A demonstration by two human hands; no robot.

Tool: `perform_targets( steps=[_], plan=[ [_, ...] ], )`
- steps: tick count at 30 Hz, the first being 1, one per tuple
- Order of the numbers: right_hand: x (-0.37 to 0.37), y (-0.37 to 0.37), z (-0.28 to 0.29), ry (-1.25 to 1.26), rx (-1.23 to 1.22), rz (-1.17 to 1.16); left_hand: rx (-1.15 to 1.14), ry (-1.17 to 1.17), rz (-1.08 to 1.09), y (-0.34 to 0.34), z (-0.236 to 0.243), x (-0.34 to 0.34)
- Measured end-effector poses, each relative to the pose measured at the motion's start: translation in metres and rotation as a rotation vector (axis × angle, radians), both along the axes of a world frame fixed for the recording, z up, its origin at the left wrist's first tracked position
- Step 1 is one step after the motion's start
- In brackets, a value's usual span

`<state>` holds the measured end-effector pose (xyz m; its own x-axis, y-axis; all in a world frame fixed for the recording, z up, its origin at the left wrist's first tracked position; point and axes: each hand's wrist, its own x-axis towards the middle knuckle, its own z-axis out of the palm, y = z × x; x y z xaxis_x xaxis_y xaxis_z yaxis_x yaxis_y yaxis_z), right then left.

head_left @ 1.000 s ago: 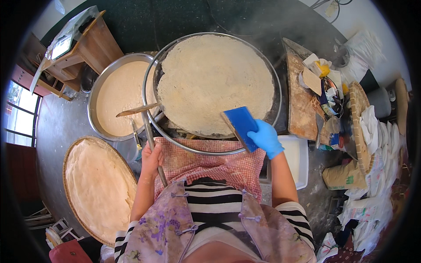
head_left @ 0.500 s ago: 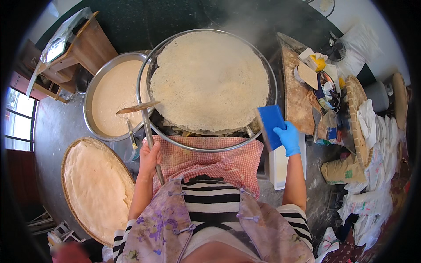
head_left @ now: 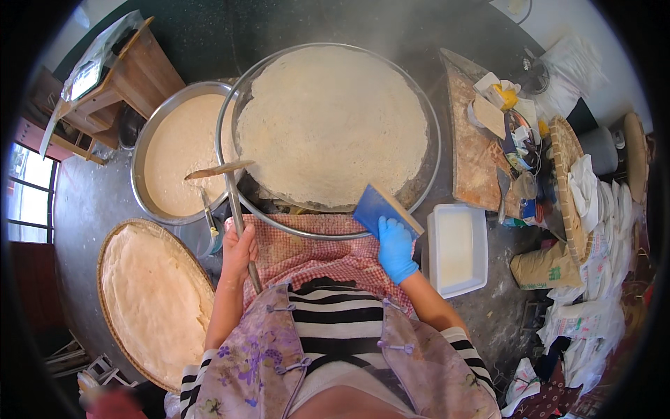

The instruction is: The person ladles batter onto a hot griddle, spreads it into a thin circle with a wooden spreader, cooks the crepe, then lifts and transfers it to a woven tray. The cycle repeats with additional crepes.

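Observation:
My left hand (head_left: 239, 246) is closed around the handle of a wooden T-shaped spreader (head_left: 222, 170), whose blade sits over the left rim of the griddle. Covering most of the round griddle (head_left: 433, 150) is a wide, thin, pale sheet of batter (head_left: 333, 126), with steam above it. My right hand (head_left: 396, 248), in a blue glove, grips a flat blue scraper (head_left: 377, 211) with a pale edge. The scraper is tilted at the griddle's near right rim, beside the sheet's lower edge; whether it touches the sheet I cannot tell.
A metal basin of batter (head_left: 142, 160) stands left of the griddle. Nearer lies a woven tray (head_left: 103, 293) with stacked pale sheets. A white tub (head_left: 434, 269) is at the right, below a cluttered wooden board (head_left: 467, 153). A red checked cloth (head_left: 314, 244) hangs before me.
My right hand has swung left and toward me with the blue scraper, which has turned and uncovered the white tub. My left hand and the spreader have stayed in place.

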<state>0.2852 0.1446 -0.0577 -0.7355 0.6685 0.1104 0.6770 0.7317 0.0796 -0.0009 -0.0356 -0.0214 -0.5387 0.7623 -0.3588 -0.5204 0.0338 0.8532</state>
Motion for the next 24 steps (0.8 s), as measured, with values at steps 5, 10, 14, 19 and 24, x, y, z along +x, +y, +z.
perform_targets(
  steps=[5,10,14,19,24],
  plan=[
    [0.014,0.012,0.039,0.311,-0.219,0.107,-0.001,0.001,-0.007,-0.002,0.002,0.000],
    [0.012,0.055,0.045,0.376,-0.136,-0.087,0.024,-0.014,0.006,-0.005,-0.001,-0.002],
    [-0.005,0.021,0.026,0.349,-0.263,0.154,0.030,-0.022,0.017,-0.007,-0.003,-0.004],
    [-0.012,0.055,0.032,0.456,-0.243,0.132,0.035,-0.006,-0.001,-0.009,-0.003,-0.003],
    [-0.044,0.102,0.019,0.311,-0.277,-0.028,-0.007,0.009,0.012,-0.010,-0.005,-0.003]
  ],
)
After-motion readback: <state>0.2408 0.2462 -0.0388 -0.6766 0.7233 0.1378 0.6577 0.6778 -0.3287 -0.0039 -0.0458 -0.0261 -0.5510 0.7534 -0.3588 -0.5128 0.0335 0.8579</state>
